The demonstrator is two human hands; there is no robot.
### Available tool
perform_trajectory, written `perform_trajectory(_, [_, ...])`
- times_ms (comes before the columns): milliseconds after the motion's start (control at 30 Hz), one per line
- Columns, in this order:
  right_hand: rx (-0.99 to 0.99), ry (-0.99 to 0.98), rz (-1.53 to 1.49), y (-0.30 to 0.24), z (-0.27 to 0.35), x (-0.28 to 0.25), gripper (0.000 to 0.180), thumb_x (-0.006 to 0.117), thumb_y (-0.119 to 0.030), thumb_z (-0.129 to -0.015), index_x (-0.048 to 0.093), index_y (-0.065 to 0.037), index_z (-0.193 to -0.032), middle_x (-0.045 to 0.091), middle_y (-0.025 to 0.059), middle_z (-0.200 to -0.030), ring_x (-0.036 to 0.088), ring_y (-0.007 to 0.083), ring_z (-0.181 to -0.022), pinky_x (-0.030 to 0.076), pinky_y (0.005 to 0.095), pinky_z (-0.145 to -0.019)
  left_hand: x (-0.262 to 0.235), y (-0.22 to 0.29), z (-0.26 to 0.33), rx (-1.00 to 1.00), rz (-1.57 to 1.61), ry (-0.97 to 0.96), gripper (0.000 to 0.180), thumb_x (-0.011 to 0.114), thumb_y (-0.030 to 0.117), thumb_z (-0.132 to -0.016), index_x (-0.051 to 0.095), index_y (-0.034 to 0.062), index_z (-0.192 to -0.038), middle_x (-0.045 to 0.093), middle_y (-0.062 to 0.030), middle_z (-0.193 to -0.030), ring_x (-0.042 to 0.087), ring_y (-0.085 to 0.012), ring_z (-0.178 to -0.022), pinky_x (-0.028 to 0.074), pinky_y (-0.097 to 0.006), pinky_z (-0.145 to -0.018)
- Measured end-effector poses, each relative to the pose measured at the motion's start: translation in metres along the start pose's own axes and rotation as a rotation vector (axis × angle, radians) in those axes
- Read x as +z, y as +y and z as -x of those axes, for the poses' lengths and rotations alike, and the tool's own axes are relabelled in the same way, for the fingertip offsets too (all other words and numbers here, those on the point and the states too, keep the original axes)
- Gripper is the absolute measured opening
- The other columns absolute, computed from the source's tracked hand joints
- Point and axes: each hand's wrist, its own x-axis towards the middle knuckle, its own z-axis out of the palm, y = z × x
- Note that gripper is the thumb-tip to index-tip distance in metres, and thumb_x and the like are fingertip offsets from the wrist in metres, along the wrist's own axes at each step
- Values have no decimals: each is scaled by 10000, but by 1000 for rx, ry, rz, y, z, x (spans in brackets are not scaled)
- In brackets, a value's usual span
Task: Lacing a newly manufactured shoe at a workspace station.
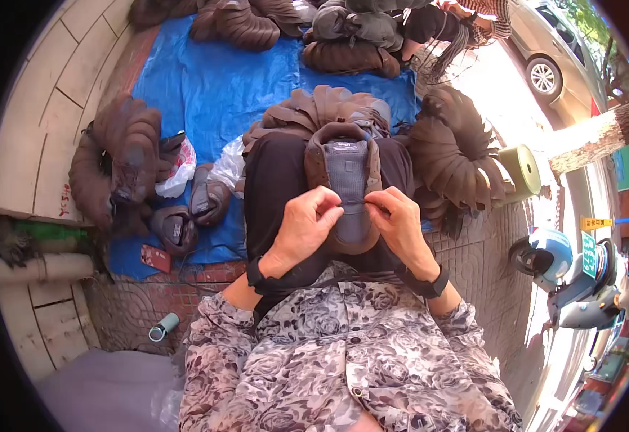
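A brown and grey shoe upper (347, 169) rests across my lap, its collar away from me and its rounded toe toward me. Its grey mesh tongue shows between the two side flaps. My left hand (302, 229) is closed in a pinch at the left of the tongue's lower end. Opposite it, my right hand (399, 229) pinches at the right flap's lower end. A faint thin line runs across the tongue between the fingertips; what they hold is too small to make out. Both wrists wear dark bands.
Curved stacks of brown shoe uppers (322, 108) lie past my knees, with more at left (131, 144) and right (455, 137) on a blue tarp (213, 79). Two loose shoes (174, 229), a red phone-like object (155, 258) and a pale cup (163, 327) are at left. Another person sits beyond.
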Motion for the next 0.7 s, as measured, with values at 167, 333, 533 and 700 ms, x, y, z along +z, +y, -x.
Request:
perform_trajectory(167, [2,89,73,2,-3,8,114,664,-67,-767,646,-35,-875,599,98,-791,617,260,-710,474,326,-613,2,-7,6,5,-87,-38,125,662,56,-811,610,2,-911,624,-38,-774,588,-74,-676,486,-228,-613])
perform_trajectory(333, [2,78,49,-1,0,11,110,661,-61,-758,646,-40,-865,595,102,-786,618,260,-708,475,328,-608,0,-13,6,-18,-106,14,133,668,58,-807,610,-2,-910,624,-51,-821,581,-83,-659,483,-232,-590])
perform_trajectory(533, [-31,27,-13,13,-8,25,89,632,-31,-750,623,-20,-838,574,111,-761,608,266,-690,472,319,-605,-4,-4,-34,382,-608,309,689,723,184,-731,384,10,-1306,434,-268,-1244,417,-383,-1188,342,-422,-1016])
perform_trajectory(700, [15,-8,-117,32,-10,35,80,610,-15,-772,610,-1,-850,571,108,-755,593,219,-668,460,301,-602,-12,-37,-66,234,-535,21,758,685,320,-781,321,-29,-1348,352,-294,-1358,389,-420,-1241,348,-425,-1030])
